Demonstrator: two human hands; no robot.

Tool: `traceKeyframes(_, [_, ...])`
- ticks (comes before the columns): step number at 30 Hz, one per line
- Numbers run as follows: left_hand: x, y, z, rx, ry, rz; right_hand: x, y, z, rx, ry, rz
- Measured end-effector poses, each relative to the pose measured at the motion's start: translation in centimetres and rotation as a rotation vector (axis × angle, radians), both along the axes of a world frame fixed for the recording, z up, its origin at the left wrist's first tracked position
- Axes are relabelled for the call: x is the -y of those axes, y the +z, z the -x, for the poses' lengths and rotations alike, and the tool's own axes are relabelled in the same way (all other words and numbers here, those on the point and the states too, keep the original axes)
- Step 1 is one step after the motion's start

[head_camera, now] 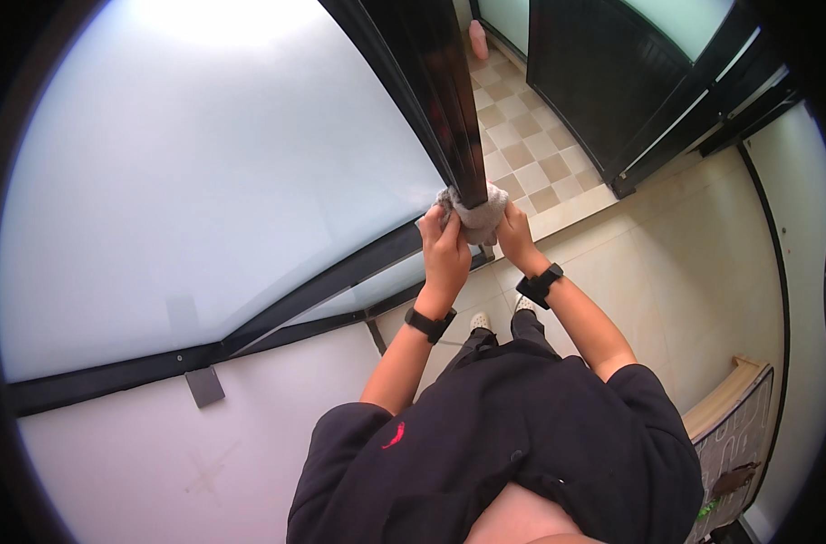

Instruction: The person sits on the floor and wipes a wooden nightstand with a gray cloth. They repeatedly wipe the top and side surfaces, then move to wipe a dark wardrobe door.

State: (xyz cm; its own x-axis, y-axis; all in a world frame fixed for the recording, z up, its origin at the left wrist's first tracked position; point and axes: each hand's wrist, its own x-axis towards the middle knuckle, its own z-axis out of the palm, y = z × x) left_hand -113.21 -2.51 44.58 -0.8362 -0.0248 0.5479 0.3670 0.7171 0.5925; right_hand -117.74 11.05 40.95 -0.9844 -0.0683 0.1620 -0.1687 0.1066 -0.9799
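Note:
A grey cloth [482,219] is wrapped around the edge of a dark metal door frame [453,115], just below the middle of the upper view. My left hand [445,248] grips the cloth on the left side of the frame. On the right side, my right hand [515,234] holds the cloth's other end. Part of the fingers of both hands is hidden by the cloth. A large frosted glass panel [216,170] fills the space to the left of the frame. Both wrists wear black bands.
Beyond a raised threshold [569,217] lies a floor of checked tiles [521,149], with a pink object [478,39] at its far end. A dark door panel [589,81] stands upper right. A wooden-edged piece of furniture [725,394] is at lower right. A white wall [148,462] is lower left.

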Motion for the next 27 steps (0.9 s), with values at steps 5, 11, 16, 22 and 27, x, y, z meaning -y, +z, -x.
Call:
traceKeyframes(5, [1.0, 1.3, 0.4, 0.007, -0.01, 0.199, -1.3, -0.8, 0.0, -0.008, 0.037, -0.235])
traceKeyframes(11, [2.4, 2.7, -0.6, 0.039, 0.149, 0.557, -1.3, 3.0, -4.3, -0.372, -0.245, -0.647])
traceKeyframes(16, [7.0, 3.3, -3.5, 0.12, 0.267, 0.451, 5.0, 5.8, -7.5, -0.608, -0.09, -0.591])
traceKeyframes(22, [16.7, 2.0, -9.1, 0.202, 0.519, 0.475, 14.0, 3.9, -7.7, -0.69, 0.096, -0.617])
traceKeyframes(27, [19.4, 2.5, -10.6, 0.266, 0.598, 0.309, 19.0, 2.9, -9.4, -0.809, 0.204, -0.576])
